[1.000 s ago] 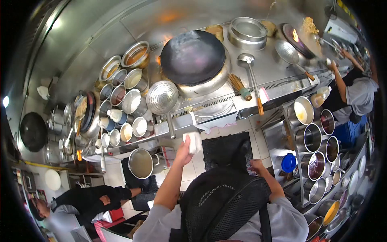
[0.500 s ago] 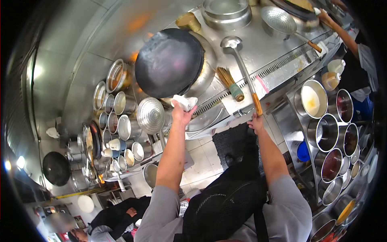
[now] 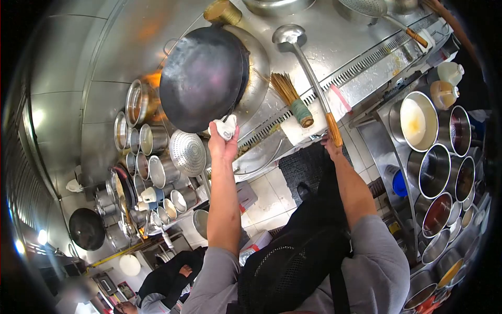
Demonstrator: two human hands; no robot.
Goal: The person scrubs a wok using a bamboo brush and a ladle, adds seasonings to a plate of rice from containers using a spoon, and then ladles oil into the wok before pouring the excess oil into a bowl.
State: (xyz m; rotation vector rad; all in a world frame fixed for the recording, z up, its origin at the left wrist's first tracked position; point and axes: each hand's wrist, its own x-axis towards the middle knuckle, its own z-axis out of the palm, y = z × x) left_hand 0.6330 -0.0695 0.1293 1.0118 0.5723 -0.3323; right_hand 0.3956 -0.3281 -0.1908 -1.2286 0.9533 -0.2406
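Observation:
My left hand (image 3: 224, 144) is closed around a folded white cloth (image 3: 226, 127) at the near edge of a black wok (image 3: 204, 78). Its grip appears to be on the wok's handle through the cloth. The wok is tilted on the burner, its inside dark and hazy, with orange flame showing behind it. My right hand (image 3: 333, 149) is at the stove's front edge, beside the wooden handle end of a ladle (image 3: 315, 78). The handle partly covers its fingers, so what they hold cannot be made out. A bamboo brush (image 3: 295, 102) lies between wok and ladle.
A perforated strainer (image 3: 188, 153) and several metal pots (image 3: 162, 170) stand left. At right, a shelf holds several containers, including a pot of pale liquid (image 3: 418, 123). Another strainer (image 3: 366, 8) lies at the back. Another person (image 3: 170, 280) is at lower left; a co-worker's arm shows upper right.
The view has shifted, moving the wok left in frame. My right hand has moved up slightly beside the ladle's handle end. My left hand still grips the cloth at the wok.

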